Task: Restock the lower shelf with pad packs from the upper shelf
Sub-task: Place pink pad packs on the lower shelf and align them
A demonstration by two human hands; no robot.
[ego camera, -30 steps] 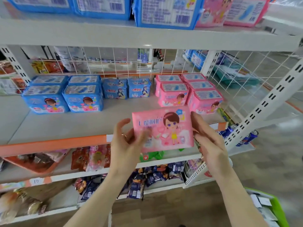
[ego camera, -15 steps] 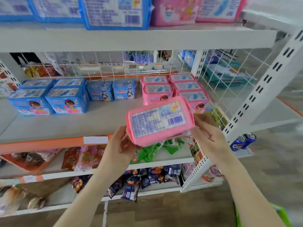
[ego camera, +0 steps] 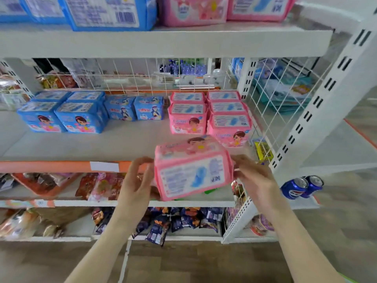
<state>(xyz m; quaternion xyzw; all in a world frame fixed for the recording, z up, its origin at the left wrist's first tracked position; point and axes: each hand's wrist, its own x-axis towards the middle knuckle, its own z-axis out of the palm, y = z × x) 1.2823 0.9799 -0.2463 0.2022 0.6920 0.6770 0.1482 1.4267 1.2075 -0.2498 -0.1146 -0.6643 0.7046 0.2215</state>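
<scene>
A pink pad pack (ego camera: 192, 170) hangs in the air just in front of the lower shelf (ego camera: 122, 144). My left hand (ego camera: 136, 182) grips its left end and my right hand (ego camera: 257, 180) grips its right end. The pack's printed blue-pad panel faces me and its cartoon face points up. Behind it on the lower shelf stand stacked pink packs (ego camera: 210, 113) at the right and blue packs (ego camera: 63, 113) at the left. The upper shelf (ego camera: 163, 41) carries blue packs (ego camera: 106, 13) and pink packs (ego camera: 195, 11).
A white wire grid (ego camera: 281, 103) closes the shelf's right end beside a slotted white upright (ego camera: 326, 88). Snack bags (ego camera: 102, 186) fill the shelves below. Two blue soda cans (ego camera: 302, 185) lie at the lower right. Bare shelf lies between the blue and pink packs.
Both hands have turned the pink pack from its cartoon front, past its barcode side, to the blue-pad panel. The pack has moved right and closer to the pink stacks.
</scene>
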